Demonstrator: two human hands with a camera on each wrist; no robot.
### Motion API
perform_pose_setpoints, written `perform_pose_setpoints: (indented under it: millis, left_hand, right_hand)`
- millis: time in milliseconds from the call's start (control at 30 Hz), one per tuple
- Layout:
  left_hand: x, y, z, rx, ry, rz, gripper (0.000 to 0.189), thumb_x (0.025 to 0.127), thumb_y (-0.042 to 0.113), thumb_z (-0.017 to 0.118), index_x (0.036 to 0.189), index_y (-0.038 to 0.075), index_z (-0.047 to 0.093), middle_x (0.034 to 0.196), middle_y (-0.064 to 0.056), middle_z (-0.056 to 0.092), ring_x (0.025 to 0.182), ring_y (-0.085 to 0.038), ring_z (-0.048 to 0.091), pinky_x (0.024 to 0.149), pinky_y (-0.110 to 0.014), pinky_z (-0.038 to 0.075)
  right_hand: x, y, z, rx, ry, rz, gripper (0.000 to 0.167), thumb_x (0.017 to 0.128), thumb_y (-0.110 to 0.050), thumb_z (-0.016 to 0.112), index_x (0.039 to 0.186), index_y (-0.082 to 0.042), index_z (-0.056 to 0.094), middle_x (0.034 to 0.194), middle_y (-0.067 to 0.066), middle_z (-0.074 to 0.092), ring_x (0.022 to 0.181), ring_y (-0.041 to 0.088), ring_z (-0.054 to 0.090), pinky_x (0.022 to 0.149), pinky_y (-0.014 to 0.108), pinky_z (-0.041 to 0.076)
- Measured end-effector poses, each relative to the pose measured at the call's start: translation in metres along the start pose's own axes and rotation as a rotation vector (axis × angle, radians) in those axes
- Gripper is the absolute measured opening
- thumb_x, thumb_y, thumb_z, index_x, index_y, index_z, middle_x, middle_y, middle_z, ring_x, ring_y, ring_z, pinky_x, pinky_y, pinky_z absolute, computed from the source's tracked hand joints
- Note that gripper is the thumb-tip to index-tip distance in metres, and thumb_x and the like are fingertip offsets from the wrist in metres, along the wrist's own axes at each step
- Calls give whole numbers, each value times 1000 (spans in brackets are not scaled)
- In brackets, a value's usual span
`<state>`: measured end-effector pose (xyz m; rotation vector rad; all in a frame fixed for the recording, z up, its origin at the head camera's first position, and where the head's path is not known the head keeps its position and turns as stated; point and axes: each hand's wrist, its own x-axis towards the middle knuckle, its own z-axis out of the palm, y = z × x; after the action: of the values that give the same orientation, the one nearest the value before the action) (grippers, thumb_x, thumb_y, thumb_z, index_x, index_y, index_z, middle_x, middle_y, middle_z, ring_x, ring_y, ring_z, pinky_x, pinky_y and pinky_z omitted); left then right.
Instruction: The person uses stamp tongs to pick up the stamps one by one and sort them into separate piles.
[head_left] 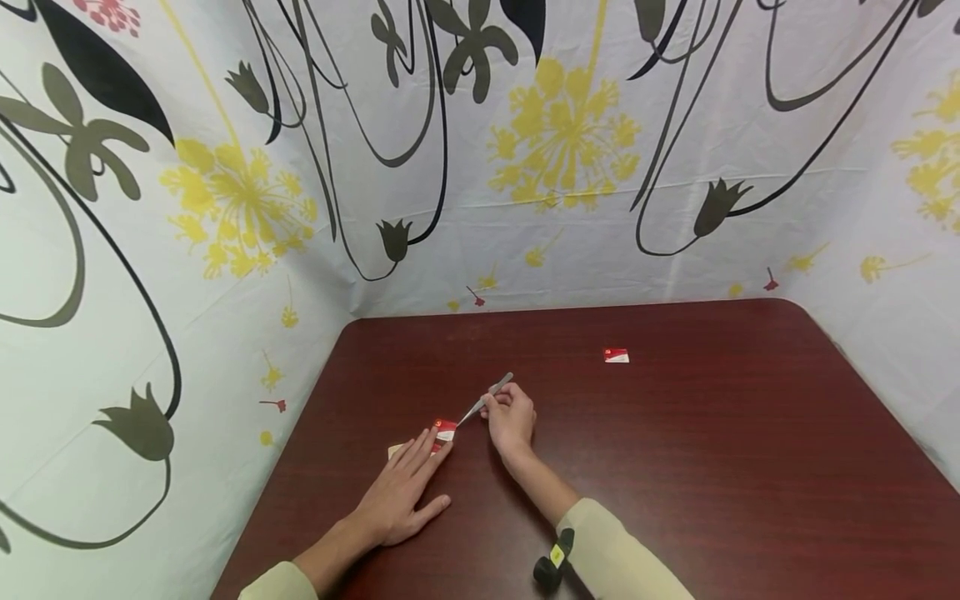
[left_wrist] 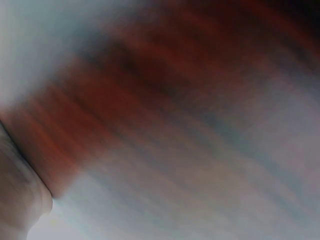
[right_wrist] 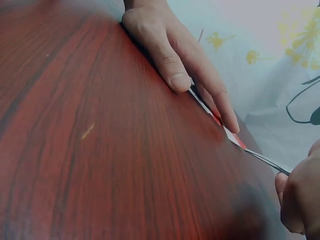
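Note:
My right hand [head_left: 512, 421] pinches a pair of metal tweezers [head_left: 472, 411] between thumb and fingers. The tweezers' tips meet the right edge of a small red-and-white card [head_left: 446, 432] on the table. My left hand [head_left: 399, 498] lies palm down with straight fingers, its fingertips on that card's left side. Beneath those fingers another red-and-white piece [head_left: 436, 448] and a pale piece [head_left: 393, 451] show in part; the rest is covered. In the right wrist view the tweezers [right_wrist: 267, 161] touch the card's end [right_wrist: 235, 140]. The left wrist view is too blurred for detail.
A second small red-and-white card [head_left: 617, 356] lies apart toward the back right of the dark red wooden table [head_left: 712, 433]. A white patterned cloth [head_left: 570, 258] hangs behind the table and along both sides. A black strap device [head_left: 553, 562] sits at my right sleeve.

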<state>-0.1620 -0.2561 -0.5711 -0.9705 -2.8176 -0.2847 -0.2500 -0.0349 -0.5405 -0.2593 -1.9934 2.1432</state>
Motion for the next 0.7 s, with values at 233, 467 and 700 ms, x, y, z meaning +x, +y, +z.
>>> perform_pose_setpoints:
  millis: [233, 467, 700]
  left_hand:
    - [0, -1, -1, -8, -6, -8, 78, 107, 56, 52, 170, 14, 30, 174, -20, 22, 161, -33, 22, 127, -56, 25]
    - [0, 1, -3, -1, -31, -16, 79, 108, 57, 51, 170, 14, 28, 175, -19, 19, 162, -33, 20, 127, -56, 25]
    - [0, 1, -3, -11, -34, -16, 78, 108, 57, 51, 170, 16, 27, 176, -19, 18, 162, -32, 19, 127, -55, 25]
  right_hand:
    - [-3, 1, 3, 1, 11, 39, 12, 94, 6, 75, 105, 9, 70, 88, 16, 77, 75, 30, 78, 70, 38, 66]
    - [-6, 3, 3, 7, 5, 14, 9, 94, 8, 74, 102, 9, 69, 87, 19, 76, 78, 38, 78, 70, 41, 66]
    - [-4, 3, 6, 21, 32, -7, 10, 94, 8, 74, 102, 10, 69, 87, 19, 76, 78, 38, 78, 71, 44, 66]
